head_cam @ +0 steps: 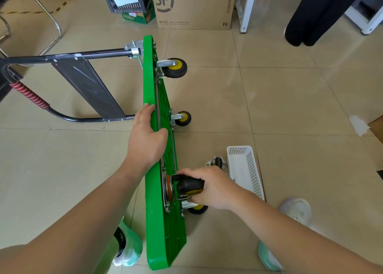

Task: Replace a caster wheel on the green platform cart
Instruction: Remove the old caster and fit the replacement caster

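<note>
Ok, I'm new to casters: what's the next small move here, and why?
Probably press the caster wheel flat to the underside of the green cart and square its plate. The right hand grips it there, the left hand steadies the cart's top edge, and a second caster lies loose on the floor.

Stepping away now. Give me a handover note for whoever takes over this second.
Left hand grips the top edge of the green platform cart, which stands on its side on the floor.
Right hand grips a caster wheel against the deck's underside at the near end.
A loose caster lies on the floor beside the white basket.
Done: cart tipped.
Left: I cannot tell whether the held caster's plate is bolted; check, then fasten.
</note>
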`<state>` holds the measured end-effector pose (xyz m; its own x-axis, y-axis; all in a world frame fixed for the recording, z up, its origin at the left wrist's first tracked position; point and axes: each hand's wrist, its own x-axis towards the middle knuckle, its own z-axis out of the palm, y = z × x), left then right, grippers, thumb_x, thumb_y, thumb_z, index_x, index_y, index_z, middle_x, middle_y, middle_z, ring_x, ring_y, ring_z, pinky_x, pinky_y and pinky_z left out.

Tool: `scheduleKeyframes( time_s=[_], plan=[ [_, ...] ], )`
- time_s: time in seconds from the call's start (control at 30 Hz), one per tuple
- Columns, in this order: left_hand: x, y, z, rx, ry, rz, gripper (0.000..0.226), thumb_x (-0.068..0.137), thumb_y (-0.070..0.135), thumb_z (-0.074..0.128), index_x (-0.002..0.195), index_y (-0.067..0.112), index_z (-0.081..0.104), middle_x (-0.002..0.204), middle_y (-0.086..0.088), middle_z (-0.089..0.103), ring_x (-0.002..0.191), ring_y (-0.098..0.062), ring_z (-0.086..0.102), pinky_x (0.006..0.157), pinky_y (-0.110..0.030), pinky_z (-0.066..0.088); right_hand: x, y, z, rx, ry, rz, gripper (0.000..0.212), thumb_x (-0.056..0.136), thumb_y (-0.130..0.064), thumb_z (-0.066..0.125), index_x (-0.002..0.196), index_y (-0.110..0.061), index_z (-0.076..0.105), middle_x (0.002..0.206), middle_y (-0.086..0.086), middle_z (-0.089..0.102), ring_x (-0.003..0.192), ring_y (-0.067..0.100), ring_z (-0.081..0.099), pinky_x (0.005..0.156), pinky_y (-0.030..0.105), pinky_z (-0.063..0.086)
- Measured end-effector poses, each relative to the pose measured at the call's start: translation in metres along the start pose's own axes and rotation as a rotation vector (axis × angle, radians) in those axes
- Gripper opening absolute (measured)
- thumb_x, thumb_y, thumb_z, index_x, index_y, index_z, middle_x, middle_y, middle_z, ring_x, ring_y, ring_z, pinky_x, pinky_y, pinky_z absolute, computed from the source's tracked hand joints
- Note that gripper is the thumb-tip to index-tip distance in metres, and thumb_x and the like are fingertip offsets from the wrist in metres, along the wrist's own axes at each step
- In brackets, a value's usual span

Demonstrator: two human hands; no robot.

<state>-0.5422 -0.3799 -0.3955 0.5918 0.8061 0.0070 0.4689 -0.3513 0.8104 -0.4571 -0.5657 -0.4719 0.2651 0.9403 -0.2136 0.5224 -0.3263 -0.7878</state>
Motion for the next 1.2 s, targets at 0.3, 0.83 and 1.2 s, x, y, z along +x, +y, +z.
scheduleKeyframes(
  time_s=[0.3,0.83,1.2],
  plan=[
    [0.001,-0.001,0.001,0.013,-0.002,-0.003,0.07,0.091,0.005,0.055,0.156,0.022,0.037,0.164,0.007,0.028,0.148,-0.006,0.025,0.091,0.005,0.015,-0.002,0.006,-0.001,-0.049,0.001,-0.025,0.075,0.074,-0.018,0.078,0.141,-0.041,0.052,0.116,-0.018,0.065,0.098,-0.006,0.054,0.077,0.004,0.033],
    [0.001,0.003,-0.006,-0.028,-0.068,-0.036,0.069,0.096,0.004,0.053,0.159,0.022,0.033,0.167,0.01,0.021,0.153,-0.008,0.019,0.122,-0.024,0.017,-0.009,0.008,0.001,0.039,0.048,0.03,0.076,0.07,-0.031,0.087,0.138,-0.042,0.055,0.115,-0.025,0.063,0.105,-0.007,0.059,0.085,0.002,0.039],
    [-0.002,-0.004,-0.008,-0.016,-0.123,-0.013,0.07,0.1,0.008,0.049,0.162,0.027,0.023,0.169,0.017,0.011,0.151,0.002,0.01,0.112,-0.012,0.01,-0.013,0.003,-0.001,0.036,0.06,0.019,0.095,0.07,-0.041,0.087,0.15,-0.046,0.036,0.138,-0.024,0.054,0.12,-0.008,0.05,0.101,0.011,0.039]
  ],
)
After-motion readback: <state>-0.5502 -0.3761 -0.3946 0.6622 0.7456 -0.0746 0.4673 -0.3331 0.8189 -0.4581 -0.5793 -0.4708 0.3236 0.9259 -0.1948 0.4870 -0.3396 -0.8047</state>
